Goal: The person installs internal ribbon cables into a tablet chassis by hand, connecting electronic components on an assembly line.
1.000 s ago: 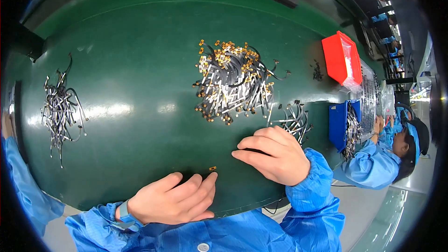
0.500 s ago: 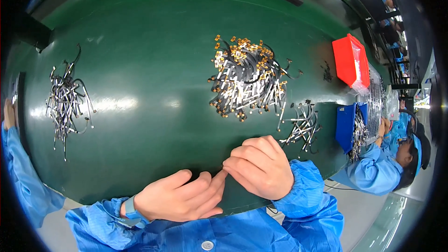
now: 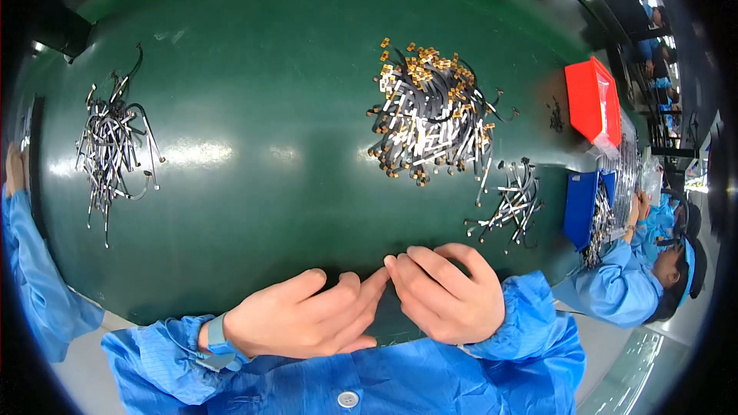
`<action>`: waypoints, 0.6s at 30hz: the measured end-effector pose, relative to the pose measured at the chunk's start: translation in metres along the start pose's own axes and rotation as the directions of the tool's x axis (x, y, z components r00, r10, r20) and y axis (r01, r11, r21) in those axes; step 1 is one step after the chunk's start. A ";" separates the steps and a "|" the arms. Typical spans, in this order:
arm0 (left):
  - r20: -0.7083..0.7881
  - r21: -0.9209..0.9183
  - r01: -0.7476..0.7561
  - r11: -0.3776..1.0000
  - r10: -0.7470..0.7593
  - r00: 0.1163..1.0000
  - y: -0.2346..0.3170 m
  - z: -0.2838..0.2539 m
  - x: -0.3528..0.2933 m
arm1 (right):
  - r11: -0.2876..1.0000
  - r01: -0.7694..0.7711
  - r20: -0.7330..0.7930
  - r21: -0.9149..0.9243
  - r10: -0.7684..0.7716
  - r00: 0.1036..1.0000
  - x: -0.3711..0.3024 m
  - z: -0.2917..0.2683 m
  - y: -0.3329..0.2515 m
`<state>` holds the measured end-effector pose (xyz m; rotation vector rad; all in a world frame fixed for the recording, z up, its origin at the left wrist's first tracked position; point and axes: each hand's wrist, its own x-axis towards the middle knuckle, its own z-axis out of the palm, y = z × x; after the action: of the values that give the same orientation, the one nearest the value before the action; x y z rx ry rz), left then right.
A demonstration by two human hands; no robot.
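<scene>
My left hand is at the table's near edge, its long fingers pointing right, with a watch-like band on the wrist. Its fingertips meet those of my right hand, which is curled in a pinch with a loop-shaped gap between its upper fingers. Whatever small thing lies between the fingertips is hidden. Beyond my hands sits a large pile of thin black-and-white flex cables with gold-coloured ends. A smaller bunch of cables lies just past my right hand. Another cable pile is at the left.
On the right stand a red bin and a blue bin, with loose cables beside the blue one. Small dark bits lie near the red bin. A co-worker in blue sits at right; another sleeve shows at left.
The view has shifted, so the main pile and bins appear farther right and slightly higher. My hands stay together at the fingertips; a gap has opened among my right hand's upper fingers.
</scene>
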<state>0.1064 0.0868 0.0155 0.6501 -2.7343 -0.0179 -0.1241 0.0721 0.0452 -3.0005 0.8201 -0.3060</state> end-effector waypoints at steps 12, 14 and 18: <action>0.026 0.050 0.024 0.998 -0.025 0.999 0.007 -0.003 -0.004 | 0.836 -0.250 -0.135 0.489 0.356 0.925 0.003 0.027 0.006; 0.025 0.051 0.033 0.998 -0.035 0.999 0.007 -0.004 -0.005 | 0.836 -0.248 -0.162 0.489 0.366 0.916 0.002 0.027 0.002; -0.012 -0.001 0.041 0.999 -0.041 0.999 0.008 -0.009 -0.003 | 0.829 -0.284 -0.118 0.481 0.383 0.916 0.004 0.021 -0.002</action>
<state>0.1083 0.0960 0.0241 0.7045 -2.7086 -0.0240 -0.1160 0.0714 0.0251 -2.3611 1.0939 -0.7023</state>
